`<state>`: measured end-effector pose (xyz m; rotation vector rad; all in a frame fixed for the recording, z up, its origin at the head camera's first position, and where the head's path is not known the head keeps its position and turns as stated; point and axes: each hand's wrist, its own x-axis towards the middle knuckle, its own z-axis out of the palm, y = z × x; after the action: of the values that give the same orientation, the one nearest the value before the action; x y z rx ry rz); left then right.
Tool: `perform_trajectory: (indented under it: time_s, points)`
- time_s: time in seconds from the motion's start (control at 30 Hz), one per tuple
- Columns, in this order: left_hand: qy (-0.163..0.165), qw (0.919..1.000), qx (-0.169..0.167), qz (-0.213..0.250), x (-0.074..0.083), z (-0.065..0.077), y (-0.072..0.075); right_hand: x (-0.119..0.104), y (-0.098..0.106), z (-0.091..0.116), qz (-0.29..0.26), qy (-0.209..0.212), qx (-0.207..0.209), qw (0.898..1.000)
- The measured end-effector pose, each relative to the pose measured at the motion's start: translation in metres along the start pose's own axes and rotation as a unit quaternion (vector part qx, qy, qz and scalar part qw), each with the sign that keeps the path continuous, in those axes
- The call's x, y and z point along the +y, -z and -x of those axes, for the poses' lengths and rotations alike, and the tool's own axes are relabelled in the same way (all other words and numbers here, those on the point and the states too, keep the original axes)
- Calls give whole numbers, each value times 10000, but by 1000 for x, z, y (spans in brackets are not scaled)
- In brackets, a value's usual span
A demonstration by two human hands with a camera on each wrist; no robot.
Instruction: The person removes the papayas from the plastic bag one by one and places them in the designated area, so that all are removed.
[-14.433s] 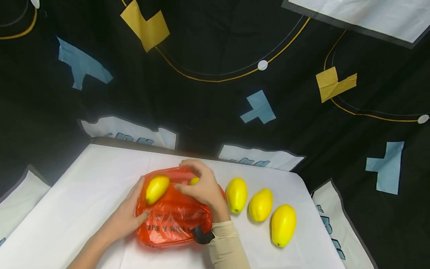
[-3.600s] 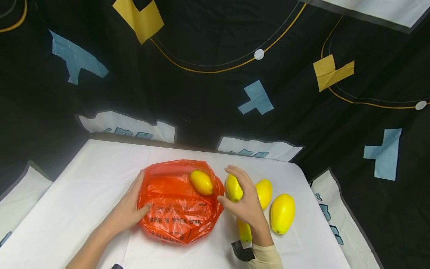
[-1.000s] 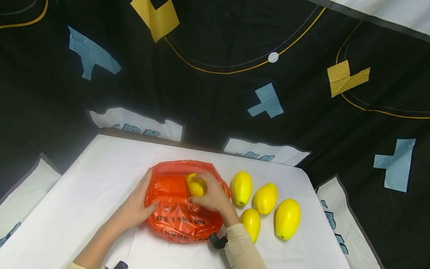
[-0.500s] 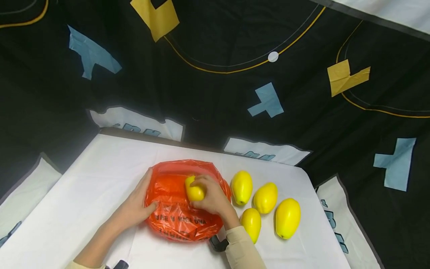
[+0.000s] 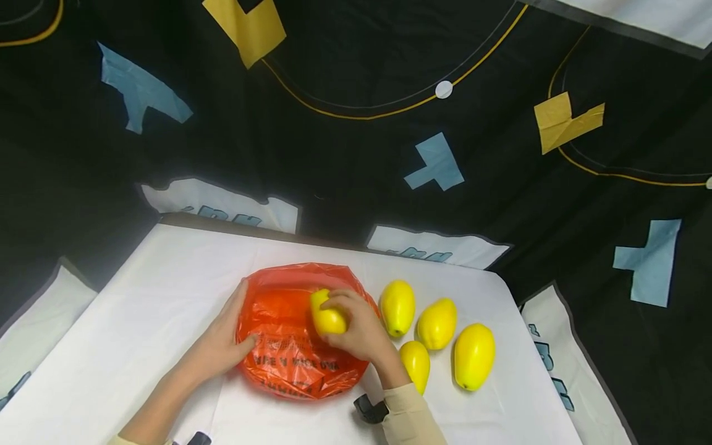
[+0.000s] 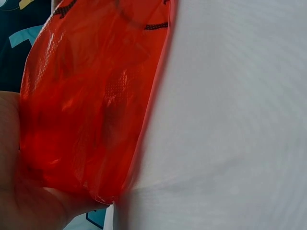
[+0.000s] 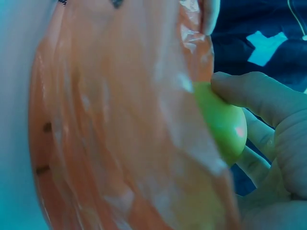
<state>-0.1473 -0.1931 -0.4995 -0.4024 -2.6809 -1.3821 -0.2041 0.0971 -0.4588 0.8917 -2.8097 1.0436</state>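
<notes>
A red plastic bag (image 5: 283,321) with dark printing lies on the white table, its mouth facing away from me. My left hand (image 5: 219,343) holds its left side, thumb in front and fingers behind. That hand (image 6: 29,191) also shows at the bag's edge in the left wrist view. At the bag's mouth, my right hand (image 5: 358,324) grips a yellow oval fruit (image 5: 324,314) between thumb and fingers. The right wrist view shows the fruit (image 7: 220,122) partly behind the bag's plastic, the thumb pressing its top. The bag's deeper inside is hidden.
Several more yellow fruits lie right of the bag: one at the back (image 5: 397,308), one in the middle (image 5: 437,324), one at far right (image 5: 474,356), one near my right wrist (image 5: 415,364). A black cloth wall (image 5: 345,185) rises behind the white table (image 5: 189,266).
Earlier, two fruits showed at the bag and three lay to its right; since then one fruit has joined those. My right hand has gone from beside the bag to the remaining visible fruit and gripped it.
</notes>
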Motion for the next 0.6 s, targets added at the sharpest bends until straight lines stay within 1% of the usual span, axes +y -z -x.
perform_trajectory:
  time_s: [0.17, 0.33, 0.47, 0.6]
  points:
    - [74, 10000, -22, -53, 0, -2, 1, -3, 9, 7, -166, -73, 255, 9995]
    - [26, 10000, 6, -62, 0, -1, 0, -5, 20, 16, -420, -86, 430, 9982]
    - [34, 10000, -8, -18, 0, -1, -1, -8, 31, 25, -562, -41, 666, 9962]
    - [40, 10000, -23, -1, 0, -1, 0, -12, 43, 35, -612, -184, 912, 9938]
